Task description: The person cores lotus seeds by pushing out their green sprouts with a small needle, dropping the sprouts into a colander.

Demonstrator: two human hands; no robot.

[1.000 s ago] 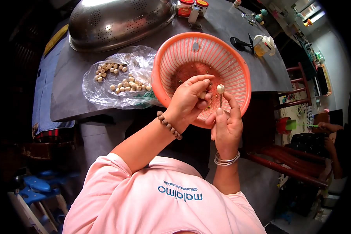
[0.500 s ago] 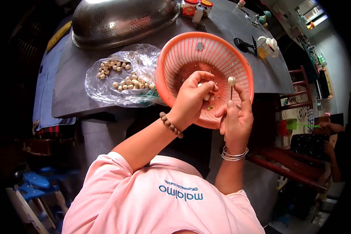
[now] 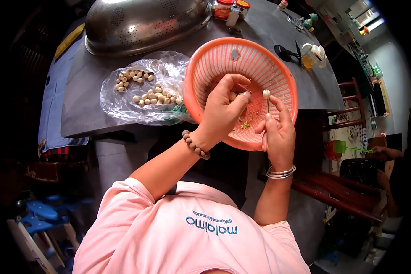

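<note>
— Right hand (image 3: pixel 281 137)'s drifted left, seed (image 3: pixel 266 94) up on the pick (image 3: pixel 268 108) over the basket (image 3: pixel 291 80), tabletop (image 3: pixel 82 102)'s front edge!

— Fingers?

— Right's pinched on the pick; left hand (image 3: pixel 218 114)'s curled nearly closed, seemingly round a second seed (image 3: pixel 233 96). Slick seed, hard push: that pick could jab!

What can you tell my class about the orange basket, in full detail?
The basket is round and open-topped, apparently plastic, with a smooth orange rim and a wall striped pink and whitish. A grey patch shows on its far wall; small green and yellow scraps lie inside. Its mouth faces up. It sits at the table, its near side past the edge in this view; its support there is hidden. The clear bag lies against or close to its left side.
</note>
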